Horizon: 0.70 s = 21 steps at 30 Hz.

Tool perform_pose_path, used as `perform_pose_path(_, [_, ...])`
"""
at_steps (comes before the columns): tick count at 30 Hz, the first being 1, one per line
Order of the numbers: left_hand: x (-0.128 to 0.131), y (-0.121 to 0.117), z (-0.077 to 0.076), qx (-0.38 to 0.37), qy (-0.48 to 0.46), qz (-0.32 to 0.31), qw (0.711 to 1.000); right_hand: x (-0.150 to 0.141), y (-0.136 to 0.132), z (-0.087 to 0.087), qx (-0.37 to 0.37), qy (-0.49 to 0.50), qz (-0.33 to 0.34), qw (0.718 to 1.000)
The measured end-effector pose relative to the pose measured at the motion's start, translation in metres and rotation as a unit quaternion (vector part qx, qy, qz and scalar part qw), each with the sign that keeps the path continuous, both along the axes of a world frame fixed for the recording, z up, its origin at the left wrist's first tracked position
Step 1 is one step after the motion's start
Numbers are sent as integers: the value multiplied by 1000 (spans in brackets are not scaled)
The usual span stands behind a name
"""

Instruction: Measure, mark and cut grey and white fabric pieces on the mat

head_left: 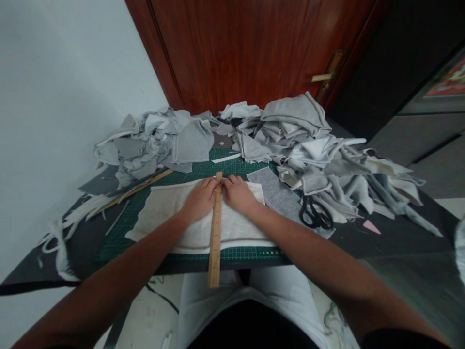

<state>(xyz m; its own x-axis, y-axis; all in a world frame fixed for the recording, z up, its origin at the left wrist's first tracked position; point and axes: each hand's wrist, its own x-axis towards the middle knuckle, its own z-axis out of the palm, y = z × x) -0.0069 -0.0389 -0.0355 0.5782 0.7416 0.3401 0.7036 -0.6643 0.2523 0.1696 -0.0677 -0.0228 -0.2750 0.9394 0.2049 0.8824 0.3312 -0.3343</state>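
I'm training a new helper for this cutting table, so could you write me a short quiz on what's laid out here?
1. True or false: the black-handled scissors lie to the right of the cream cloth.
2. Multiple choice: what lies directly under the cream cloth?
A) a wooden tray
B) a green cutting mat
C) a pink scrap
3. Fill the gap: the long thing lying across the cloth, between the left hand and the right hand, is a wooden ____.

Key: 1. True; 2. B; 3. ruler
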Motion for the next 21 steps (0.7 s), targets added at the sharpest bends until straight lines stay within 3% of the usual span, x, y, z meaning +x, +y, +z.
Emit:
perform_pose_path(8, [-8, 0, -6, -16, 22, -22, 999, 2, 2, -8, 2, -12, -13, 1000])
perform_pose_path(21, [-2, -8, 2, -32, 89, 18, 995, 5, -1, 4, -13, -44, -63, 997])
